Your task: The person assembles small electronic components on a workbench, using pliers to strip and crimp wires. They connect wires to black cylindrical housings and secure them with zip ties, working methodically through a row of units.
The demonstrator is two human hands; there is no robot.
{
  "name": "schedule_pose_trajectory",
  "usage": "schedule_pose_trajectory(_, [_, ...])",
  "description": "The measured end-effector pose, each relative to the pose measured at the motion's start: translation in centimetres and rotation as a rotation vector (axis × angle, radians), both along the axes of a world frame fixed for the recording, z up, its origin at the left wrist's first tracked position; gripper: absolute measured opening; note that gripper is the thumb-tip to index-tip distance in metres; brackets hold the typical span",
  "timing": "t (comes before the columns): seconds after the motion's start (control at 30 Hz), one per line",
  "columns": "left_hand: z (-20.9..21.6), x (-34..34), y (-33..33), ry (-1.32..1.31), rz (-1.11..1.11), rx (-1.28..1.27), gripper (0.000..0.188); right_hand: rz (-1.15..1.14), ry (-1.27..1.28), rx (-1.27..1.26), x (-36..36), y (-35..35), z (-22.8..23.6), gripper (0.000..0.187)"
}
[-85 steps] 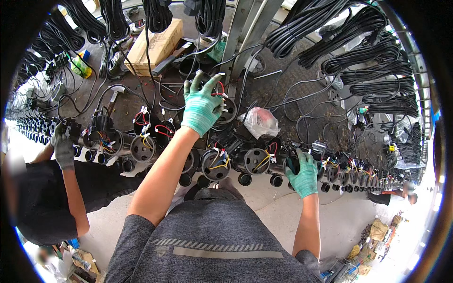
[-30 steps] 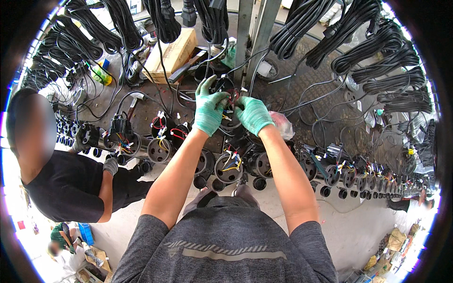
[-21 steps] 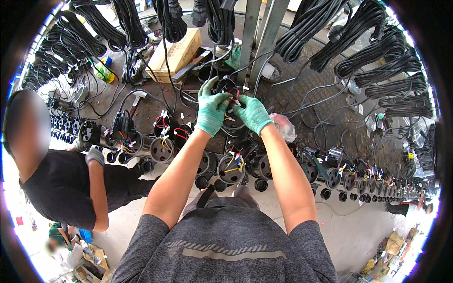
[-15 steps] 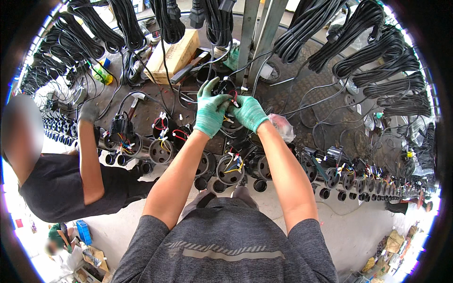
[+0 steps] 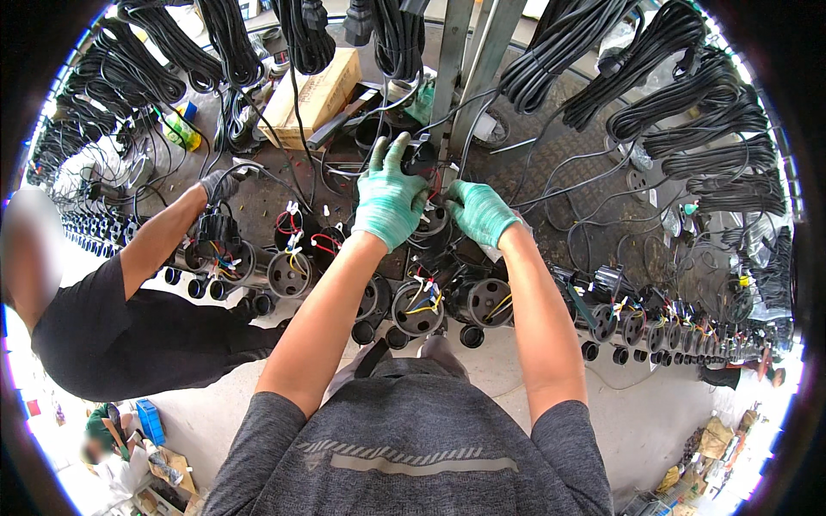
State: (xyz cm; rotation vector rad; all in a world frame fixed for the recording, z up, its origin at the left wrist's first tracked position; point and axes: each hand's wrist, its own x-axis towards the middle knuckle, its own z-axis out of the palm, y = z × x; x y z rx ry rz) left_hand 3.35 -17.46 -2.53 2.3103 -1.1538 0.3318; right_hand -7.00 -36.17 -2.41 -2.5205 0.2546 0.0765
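Observation:
Both my hands wear green gloves with grey fingertips. My left hand (image 5: 389, 198) curls beside a dark rounded part (image 5: 420, 159), its thumb bent across and its upper fingers raised; it appears to grip this part. Red wires (image 5: 435, 181) show just right of the thumb. My right hand (image 5: 482, 212) is closed in a pinch a little farther right, and what lies between its fingertips is hidden. Beneath the hands is a round grey housing (image 5: 433, 221). Nearer me stands another round housing (image 5: 418, 310) with holes and yellow, blue and white-tipped wires.
Bundled black cables (image 5: 551, 60) hang along the far side. A metal post (image 5: 447, 77) rises beyond my hands, with a cardboard box (image 5: 311, 99) to its left. Similar housings (image 5: 632, 325) line the near bench edge. At left, a co-worker's gloved hand (image 5: 219, 185) reaches over the bench.
My right hand has drawn away to the right from my left, opening a gap between them. The co-worker's hand has moved right, to a pale tool-like object.

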Motion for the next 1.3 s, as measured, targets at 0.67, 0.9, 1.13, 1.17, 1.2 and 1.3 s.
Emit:
schedule_pose_trajectory(0.67, [-4.6, -0.8, -2.3, 0.444, 0.088, -0.343, 0.025, 0.095, -0.500, -0.371, -1.0, 0.5, -0.2, 0.022])
schedule_pose_trajectory(0.9, [-3.9, -0.7, -1.8, 0.177, 0.027, -0.249, 0.030, 0.029, -0.421, -0.268, -0.3, 0.6, -0.9, 0.016])
schedule_pose_trajectory(1.13, [-2.3, -1.7, -1.4, 0.102, 0.046, -0.164, 0.032, -0.112, -0.352, -0.150, -0.2, 2.0, -0.4, 0.018])
schedule_pose_trajectory(1.17, [-2.5, -1.9, -1.4, 0.079, 0.067, -0.168, 0.041, -0.130, -0.346, -0.141, -0.1, 2.1, -0.5, 0.019])
schedule_pose_trajectory(1.2, [-2.7, -2.2, -1.5, 0.056, 0.089, -0.172, 0.049, -0.158, -0.312, -0.135, -0.1, 2.2, -0.6, 0.019])
schedule_pose_trajectory(1.3, [-3.1, -2.5, -2.5, 0.344, 0.136, -0.355, 0.078, -0.263, -0.209, -0.014, 0.2, 2.4, -0.7, 0.019])
